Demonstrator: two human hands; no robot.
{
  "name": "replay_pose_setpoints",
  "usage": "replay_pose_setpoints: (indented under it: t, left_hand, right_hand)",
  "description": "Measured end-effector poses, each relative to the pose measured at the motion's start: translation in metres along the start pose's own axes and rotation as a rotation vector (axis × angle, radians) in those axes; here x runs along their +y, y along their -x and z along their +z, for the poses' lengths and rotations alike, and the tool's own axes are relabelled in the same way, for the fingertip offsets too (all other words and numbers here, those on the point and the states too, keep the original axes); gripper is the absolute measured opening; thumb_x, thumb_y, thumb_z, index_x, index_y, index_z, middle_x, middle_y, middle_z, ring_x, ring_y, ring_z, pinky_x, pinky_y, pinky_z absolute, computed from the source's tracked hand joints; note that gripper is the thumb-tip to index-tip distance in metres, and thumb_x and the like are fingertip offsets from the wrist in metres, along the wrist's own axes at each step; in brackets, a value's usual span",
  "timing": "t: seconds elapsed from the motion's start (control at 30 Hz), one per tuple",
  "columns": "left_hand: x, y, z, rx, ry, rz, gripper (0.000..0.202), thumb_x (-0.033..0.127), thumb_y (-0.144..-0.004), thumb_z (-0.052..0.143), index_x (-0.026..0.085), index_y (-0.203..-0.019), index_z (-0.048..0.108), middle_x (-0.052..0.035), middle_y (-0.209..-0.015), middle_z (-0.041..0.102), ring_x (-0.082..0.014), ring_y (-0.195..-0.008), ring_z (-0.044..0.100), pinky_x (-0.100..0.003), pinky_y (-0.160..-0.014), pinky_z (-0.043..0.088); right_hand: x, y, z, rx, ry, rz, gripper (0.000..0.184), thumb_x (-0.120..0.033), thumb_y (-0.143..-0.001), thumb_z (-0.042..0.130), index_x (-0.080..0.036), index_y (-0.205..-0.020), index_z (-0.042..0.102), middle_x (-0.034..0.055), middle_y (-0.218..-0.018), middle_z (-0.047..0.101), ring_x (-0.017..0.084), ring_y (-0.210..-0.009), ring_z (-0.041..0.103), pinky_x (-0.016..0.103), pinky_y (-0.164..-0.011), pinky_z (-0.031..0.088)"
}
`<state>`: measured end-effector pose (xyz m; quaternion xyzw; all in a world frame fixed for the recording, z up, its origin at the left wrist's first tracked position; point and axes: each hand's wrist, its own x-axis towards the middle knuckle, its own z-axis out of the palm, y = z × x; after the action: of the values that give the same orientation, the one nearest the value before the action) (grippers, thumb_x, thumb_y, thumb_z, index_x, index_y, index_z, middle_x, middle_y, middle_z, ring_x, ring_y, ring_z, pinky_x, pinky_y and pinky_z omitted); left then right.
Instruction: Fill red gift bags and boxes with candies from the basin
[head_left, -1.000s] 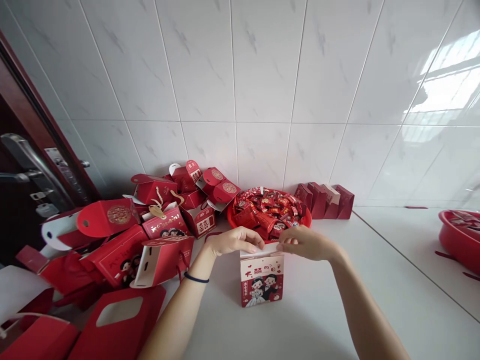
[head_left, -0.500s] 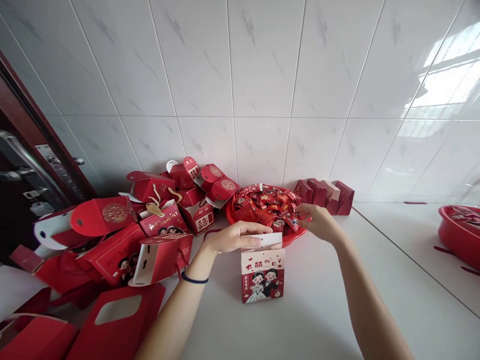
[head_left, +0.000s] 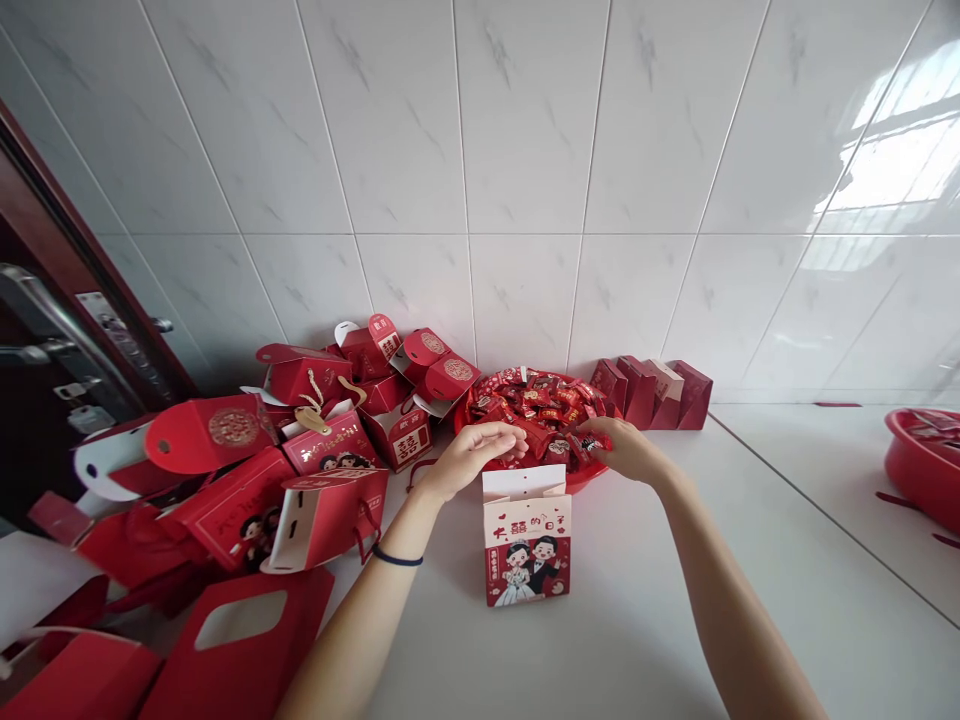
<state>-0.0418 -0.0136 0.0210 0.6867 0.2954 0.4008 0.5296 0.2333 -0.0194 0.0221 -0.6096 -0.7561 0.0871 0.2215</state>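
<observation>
A small gift box (head_left: 527,540) with a cartoon bride and groom stands upright on the counter, its top flaps raised. Behind it sits a red bowl (head_left: 589,474) heaped with red wrapped candies (head_left: 536,405). My left hand (head_left: 480,453) hovers over the bowl's front left part, fingers loosely curved, with nothing visible in them. At the bowl's right side my right hand (head_left: 626,450) has its fingers closed on a wrapped candy (head_left: 583,448); the fingertips are partly hidden among the candies.
Many red gift boxes (head_left: 210,432) lie piled at the left, some with rope handles. Several small closed boxes (head_left: 637,390) line the tiled wall behind the bowl's right. Another red basin (head_left: 922,465) stands at the far right. A door handle (head_left: 45,310) shows at the left.
My left hand has left the gift box's top and moved back over the bowl. My right hand has shifted slightly down and stays at the candies. The box stands where it was.
</observation>
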Motion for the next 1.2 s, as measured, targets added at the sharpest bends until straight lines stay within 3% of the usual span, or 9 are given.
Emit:
replay_pose_setpoints:
  t: [0.1, 0.23, 0.37, 0.43, 0.53, 0.57, 0.67, 0.87, 1.2]
  left_hand:
    - [-0.009, -0.005, 0.002, 0.018, -0.010, -0.012, 0.036, 0.048, -0.081, 0.074, 0.014, -0.095, 0.076, -0.0098, -0.095, 0.077, -0.0226, -0.095, 0.070, -0.034, -0.090, 0.053]
    - [-0.016, -0.007, 0.003, -0.041, -0.041, -0.072, 0.037, 0.046, -0.079, 0.077, 0.015, -0.098, 0.076, -0.0103, -0.100, 0.078, -0.0238, -0.099, 0.070, -0.035, -0.093, 0.051]
    - [-0.019, -0.008, 0.001, -0.045, -0.089, -0.063, 0.037, 0.047, -0.079, 0.076, 0.015, -0.099, 0.077, -0.0102, -0.104, 0.077, -0.0235, -0.099, 0.069, -0.033, -0.090, 0.050]
    - [-0.021, -0.008, 0.000, -0.041, -0.124, -0.071, 0.038, 0.048, -0.080, 0.075, 0.015, -0.100, 0.077, -0.0099, -0.102, 0.077, -0.0225, -0.094, 0.068, -0.032, -0.086, 0.050]
    - [-0.023, -0.008, -0.002, -0.028, -0.155, -0.083, 0.039, 0.049, -0.081, 0.073, 0.015, -0.101, 0.077, -0.0098, -0.100, 0.077, -0.0214, -0.089, 0.067, -0.031, -0.080, 0.048]
    - [-0.023, -0.008, -0.002, -0.025, -0.159, -0.081, 0.039, 0.049, -0.081, 0.072, 0.015, -0.101, 0.077, -0.0097, -0.101, 0.077, -0.0214, -0.089, 0.067, -0.031, -0.080, 0.048]
    - [-0.021, -0.008, -0.001, -0.025, -0.165, -0.070, 0.038, 0.048, -0.081, 0.073, 0.016, -0.101, 0.077, -0.0093, -0.101, 0.077, -0.0213, -0.090, 0.066, -0.030, -0.079, 0.047]
    - [-0.022, -0.008, -0.001, -0.022, -0.186, -0.084, 0.038, 0.047, -0.080, 0.072, 0.015, -0.100, 0.077, -0.0077, -0.093, 0.075, -0.0180, -0.079, 0.061, -0.027, -0.070, 0.043]
    - [-0.025, -0.008, -0.002, -0.032, -0.199, -0.079, 0.042, 0.049, -0.080, 0.073, 0.015, -0.103, 0.077, -0.0083, -0.094, 0.074, -0.0197, -0.083, 0.061, -0.028, -0.070, 0.042]
  right_hand:
    - [0.002, -0.001, 0.004, -0.002, -0.011, -0.066, 0.050, -0.002, -0.074, 0.060, -0.026, -0.115, 0.075, 0.0048, -0.123, 0.073, 0.026, -0.111, 0.065, 0.035, -0.094, 0.049]
    - [0.002, -0.005, 0.010, 0.108, 0.039, 0.006, 0.033, -0.012, -0.079, 0.066, -0.021, -0.110, 0.075, 0.0091, -0.108, 0.076, 0.030, -0.104, 0.064, 0.038, -0.087, 0.050]
    - [-0.002, -0.008, 0.013, 0.242, 0.039, 0.009, 0.045, -0.012, -0.085, 0.057, -0.019, -0.129, 0.064, 0.0143, -0.129, 0.067, 0.032, -0.115, 0.060, 0.042, -0.093, 0.046]
    - [-0.006, -0.008, 0.014, 0.215, -0.010, -0.093, 0.039, -0.010, -0.083, 0.059, -0.022, -0.119, 0.068, 0.0106, -0.125, 0.069, 0.028, -0.112, 0.061, 0.038, -0.090, 0.046]
    - [-0.017, -0.006, 0.016, 0.083, -0.033, -0.136, 0.008, -0.027, -0.086, 0.065, -0.021, -0.088, 0.069, 0.0057, -0.093, 0.072, 0.023, -0.088, 0.065, 0.031, -0.074, 0.044]
    - [-0.022, -0.006, 0.017, 0.055, -0.001, -0.105, 0.014, -0.034, -0.086, 0.067, -0.021, -0.084, 0.066, 0.0047, -0.088, 0.071, 0.022, -0.082, 0.064, 0.030, -0.070, 0.042]
    - [-0.035, -0.004, 0.018, 0.034, 0.138, -0.012, 0.025, -0.043, -0.085, 0.072, -0.020, -0.087, 0.064, 0.0058, -0.091, 0.069, 0.023, -0.086, 0.063, 0.030, -0.070, 0.038]
    - [-0.047, -0.003, 0.018, -0.033, 0.252, 0.115, 0.029, -0.044, -0.086, 0.073, -0.019, -0.098, 0.066, 0.0117, -0.110, 0.068, 0.028, -0.105, 0.063, 0.033, -0.079, 0.039]
    - [-0.049, -0.002, 0.019, -0.021, 0.213, 0.136, 0.024, -0.037, -0.082, 0.075, -0.016, -0.090, 0.068, 0.0173, -0.112, 0.066, 0.033, -0.105, 0.063, 0.036, -0.078, 0.042]
